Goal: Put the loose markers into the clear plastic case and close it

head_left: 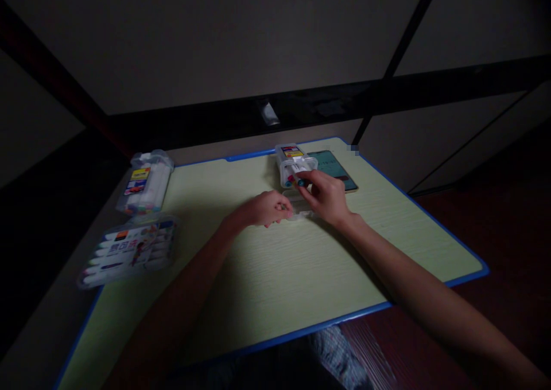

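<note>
While both forearms stretch forward across the pale green table [267,275], the right hand [326,195] pinches a marker [300,182] at the mouth of a clear marker box [294,163] beside a phone [333,166]. Curled loosely, the left hand [264,208] rests on the table, fingertips touching a clear lid [300,211] just below the box.

Right hand [326,196] pinching marker [301,182] (beside marker box [295,163]).
</note>
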Demonstrator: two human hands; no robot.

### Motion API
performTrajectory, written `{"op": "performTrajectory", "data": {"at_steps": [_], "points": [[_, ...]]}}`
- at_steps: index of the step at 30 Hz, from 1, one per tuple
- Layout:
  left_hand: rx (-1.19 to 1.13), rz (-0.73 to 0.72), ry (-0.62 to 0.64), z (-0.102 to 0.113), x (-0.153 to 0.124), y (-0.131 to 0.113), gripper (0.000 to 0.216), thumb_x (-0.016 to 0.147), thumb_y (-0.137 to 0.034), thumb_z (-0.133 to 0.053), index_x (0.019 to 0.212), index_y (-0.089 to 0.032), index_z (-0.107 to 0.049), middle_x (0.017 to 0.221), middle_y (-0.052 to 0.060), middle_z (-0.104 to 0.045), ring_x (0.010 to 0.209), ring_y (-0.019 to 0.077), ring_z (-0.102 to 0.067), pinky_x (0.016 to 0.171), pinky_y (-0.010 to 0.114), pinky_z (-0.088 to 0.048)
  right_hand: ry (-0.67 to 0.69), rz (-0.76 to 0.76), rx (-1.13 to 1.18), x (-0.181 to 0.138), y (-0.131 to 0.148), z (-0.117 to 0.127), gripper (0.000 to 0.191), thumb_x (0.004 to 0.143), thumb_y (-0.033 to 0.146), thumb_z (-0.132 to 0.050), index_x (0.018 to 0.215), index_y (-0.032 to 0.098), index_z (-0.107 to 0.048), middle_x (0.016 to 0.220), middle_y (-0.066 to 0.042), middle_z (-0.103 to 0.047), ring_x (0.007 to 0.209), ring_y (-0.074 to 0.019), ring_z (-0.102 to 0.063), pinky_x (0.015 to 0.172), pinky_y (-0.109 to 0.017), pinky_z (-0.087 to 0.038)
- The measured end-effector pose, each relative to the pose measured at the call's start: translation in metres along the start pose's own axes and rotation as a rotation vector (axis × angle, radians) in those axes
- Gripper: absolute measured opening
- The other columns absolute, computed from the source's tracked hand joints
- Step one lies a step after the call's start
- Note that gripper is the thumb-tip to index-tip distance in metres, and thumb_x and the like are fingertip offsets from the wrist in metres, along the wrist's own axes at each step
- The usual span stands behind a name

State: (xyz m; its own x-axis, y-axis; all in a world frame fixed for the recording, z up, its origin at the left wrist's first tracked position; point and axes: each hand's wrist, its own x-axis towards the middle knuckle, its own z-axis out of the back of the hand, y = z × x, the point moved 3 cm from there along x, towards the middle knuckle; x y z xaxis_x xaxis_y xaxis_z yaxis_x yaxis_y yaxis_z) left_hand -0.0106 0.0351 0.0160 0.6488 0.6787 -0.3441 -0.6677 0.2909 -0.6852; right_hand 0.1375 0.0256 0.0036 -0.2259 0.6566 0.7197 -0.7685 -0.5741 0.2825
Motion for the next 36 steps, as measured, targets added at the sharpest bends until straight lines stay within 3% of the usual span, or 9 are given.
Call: {"op": "performTrajectory", "data": {"at_steps": [10, 18, 29, 36], "points": [[0.044, -0.020, 0.012, -0.0005, 0.0017, 0.0042, 0.034, 0.074, -0.029, -0.045, 0.095, -0.007, -0.060, 0.062, 0.001, -0.053, 0.038, 0.0052, -0.041, 0.040, 0.020, -0.032, 0.012, -0.041, 0.018, 0.0001, -0.0085, -0.0036, 0.026, 0.081, 0.027, -0.048, 0.103, 0.018, -0.057, 0.076, -0.001, -0.060, 0.061, -0.0110, -0.052, 0.055, -0.022, -0.038], [0.038, -0.034, 0.015, -0.0005, 0.0014, 0.0045, 0.031, 0.074, -0.029, -0.047, 0.093, -0.009, -0.060, 0.061, -0.001, -0.053, 0.036, 0.0036, -0.042, 0.039, 0.018, -0.031, -0.044, -0.064, 0.035, -0.0008, -0.0107, -0.0033, 0.024, 0.079, 0.038, -0.051, 0.091, 0.018, -0.056, 0.070, 0.000, -0.059, 0.053, -0.0087, -0.048, 0.050, -0.021, -0.035], [0.045, -0.026, 0.019, -0.0008, 0.0002, 0.0036, 0.033, 0.075, -0.029, -0.046, 0.096, -0.008, -0.060, 0.064, 0.002, -0.055, 0.037, 0.0049, -0.043, 0.040, 0.020, -0.031, -0.101, -0.055, 0.023, -0.0023, -0.0102, -0.0027, 0.018, 0.078, 0.037, -0.050, 0.072, 0.019, -0.050, 0.059, 0.003, -0.054, 0.046, -0.0068, -0.042, 0.046, -0.020, -0.031], [0.042, -0.014, 0.023, -0.0002, -0.0018, 0.0007, 0.032, 0.074, -0.028, -0.046, 0.095, -0.008, -0.060, 0.064, 0.001, -0.054, 0.036, 0.0037, -0.043, 0.039, 0.018, -0.030, -0.067, -0.041, 0.034, -0.0012, -0.0102, -0.0035, 0.016, 0.079, 0.034, -0.050, 0.080, 0.018, -0.053, 0.064, 0.002, -0.056, 0.049, -0.0073, -0.045, 0.048, -0.020, -0.032]]}}
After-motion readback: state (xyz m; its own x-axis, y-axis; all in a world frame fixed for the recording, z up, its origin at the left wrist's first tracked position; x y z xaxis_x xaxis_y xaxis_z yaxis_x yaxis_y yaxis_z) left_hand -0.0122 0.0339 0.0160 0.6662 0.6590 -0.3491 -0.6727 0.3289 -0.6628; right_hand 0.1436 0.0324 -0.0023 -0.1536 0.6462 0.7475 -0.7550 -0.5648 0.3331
